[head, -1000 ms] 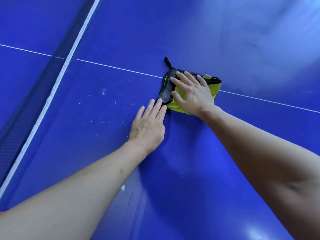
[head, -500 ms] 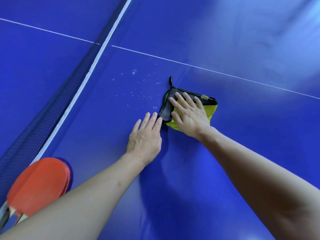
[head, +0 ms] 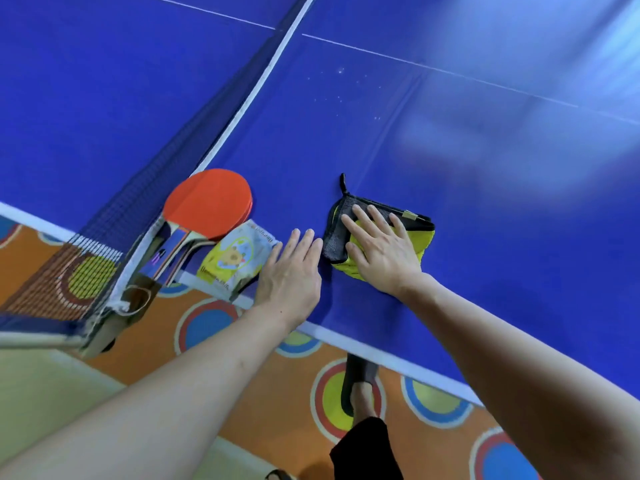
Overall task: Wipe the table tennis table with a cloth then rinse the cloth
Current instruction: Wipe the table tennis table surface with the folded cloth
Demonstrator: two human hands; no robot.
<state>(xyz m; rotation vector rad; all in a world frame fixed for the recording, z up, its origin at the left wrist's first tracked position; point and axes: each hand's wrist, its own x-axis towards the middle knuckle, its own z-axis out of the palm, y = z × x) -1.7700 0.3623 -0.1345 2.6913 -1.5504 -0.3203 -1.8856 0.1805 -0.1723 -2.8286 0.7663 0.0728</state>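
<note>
We are wiping the blue table tennis table (head: 485, 271) w/ right hand (head: 384, 254), fingers flat, pressing the folded yellow-grey microfibre cloth (head: 420, 237), left hand (head: 292, 271) flat alongside; next, specks (head: 341, 71) near the net.

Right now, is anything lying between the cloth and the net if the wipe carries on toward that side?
Yes. The left hand lies flat on the table right beside the cloth, which the right hand presses. Past it lie a yellow packet and red paddles, next to the net.

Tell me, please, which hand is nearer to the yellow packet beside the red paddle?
Left. The left hand lies flat on the table with its fingers right beside the yellow packet; the right hand presses on the cloth, farther away.
</note>
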